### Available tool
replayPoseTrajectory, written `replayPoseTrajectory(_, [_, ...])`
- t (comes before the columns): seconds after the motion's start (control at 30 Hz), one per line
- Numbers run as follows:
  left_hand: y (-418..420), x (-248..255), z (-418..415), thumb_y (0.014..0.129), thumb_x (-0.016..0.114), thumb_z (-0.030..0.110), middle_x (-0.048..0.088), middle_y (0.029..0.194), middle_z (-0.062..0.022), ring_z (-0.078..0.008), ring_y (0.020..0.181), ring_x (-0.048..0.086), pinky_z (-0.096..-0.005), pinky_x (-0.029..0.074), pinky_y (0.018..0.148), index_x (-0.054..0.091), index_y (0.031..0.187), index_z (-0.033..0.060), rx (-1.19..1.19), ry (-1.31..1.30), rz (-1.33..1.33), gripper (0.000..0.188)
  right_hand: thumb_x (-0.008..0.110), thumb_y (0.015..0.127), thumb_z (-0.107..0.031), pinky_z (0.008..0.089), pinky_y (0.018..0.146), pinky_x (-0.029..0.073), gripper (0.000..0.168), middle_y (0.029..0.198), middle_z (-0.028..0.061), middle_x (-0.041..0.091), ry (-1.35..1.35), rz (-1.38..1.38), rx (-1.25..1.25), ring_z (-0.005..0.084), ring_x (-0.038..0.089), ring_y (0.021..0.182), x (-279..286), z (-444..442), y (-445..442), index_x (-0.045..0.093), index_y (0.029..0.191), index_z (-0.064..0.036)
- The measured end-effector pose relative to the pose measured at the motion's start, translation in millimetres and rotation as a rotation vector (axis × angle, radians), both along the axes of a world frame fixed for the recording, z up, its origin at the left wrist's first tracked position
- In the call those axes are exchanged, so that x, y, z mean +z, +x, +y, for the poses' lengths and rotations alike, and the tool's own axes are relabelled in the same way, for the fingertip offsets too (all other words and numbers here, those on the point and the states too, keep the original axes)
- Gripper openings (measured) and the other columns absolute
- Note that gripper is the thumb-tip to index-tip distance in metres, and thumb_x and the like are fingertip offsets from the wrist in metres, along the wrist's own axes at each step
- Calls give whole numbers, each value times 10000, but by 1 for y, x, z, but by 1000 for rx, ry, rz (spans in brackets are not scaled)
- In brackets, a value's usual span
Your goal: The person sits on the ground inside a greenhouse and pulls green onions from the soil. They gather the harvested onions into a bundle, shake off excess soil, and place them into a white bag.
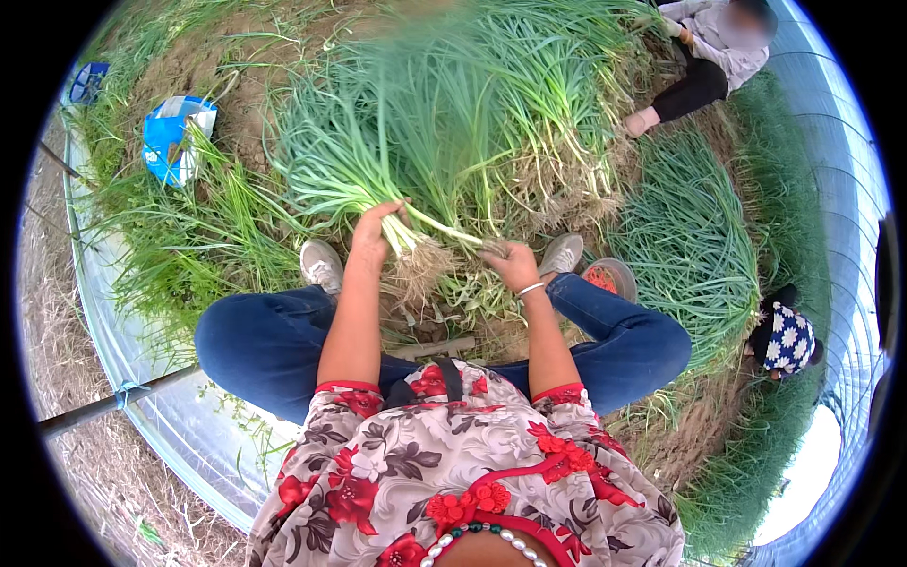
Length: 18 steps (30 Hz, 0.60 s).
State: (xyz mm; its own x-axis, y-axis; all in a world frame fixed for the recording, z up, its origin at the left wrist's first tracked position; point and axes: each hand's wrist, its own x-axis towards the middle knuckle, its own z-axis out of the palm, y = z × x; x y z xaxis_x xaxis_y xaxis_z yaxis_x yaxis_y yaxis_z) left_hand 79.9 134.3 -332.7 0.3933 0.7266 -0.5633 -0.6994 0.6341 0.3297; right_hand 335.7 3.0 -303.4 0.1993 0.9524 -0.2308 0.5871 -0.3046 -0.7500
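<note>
My left hand (375, 228) is closed around a bunch of green onions (402, 237), whose roots hang towards me and whose long leaves fan out to the upper left. Between the fingers of my right hand (514, 264) is the root end of a single green onion stalk (443, 227), which slants up to the left across the bunch. Beyond both hands lies a large heap of green onions (439, 92) with leaves pointing away. A row of rooty ends (567, 188) faces me at the heap's right side.
A round container with red ties (611, 278) stands by my right shoe. Another heap of green onions (691, 234) lies at right. A blue and white bag (177, 142) is at left. Two people (730, 53) (788, 339) sit at right. A pole (117, 402) crosses plastic sheeting at lower left.
</note>
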Motion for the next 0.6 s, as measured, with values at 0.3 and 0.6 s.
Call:
replayPoseTrajectory(0.3, [-16, 24, 16, 834, 603, 26, 581, 746, -79, -160, 644, 578, -260, 525, 625, 524, 1091, -126, 151, 47, -26, 308, 679, 781, -319, 388, 856, 482, 481, 1065, 203, 638, 20, -347, -34, 315, 617, 997, -1, -5, 41, 608, 1106, 29])
replayPoseTrajectory(0.6, [4, 20, -1, 854, 552, 15, 576, 758, -92, -162, 654, 574, -268, 538, 657, 498, 1117, -145, 52, -14, -86, 313, 623, 824, -223, 398, 722, 475, 304, 916, 112, 646, 316, -517, 367, 303, 619, 817, 36, 39, -65, 578, 1094, -91])
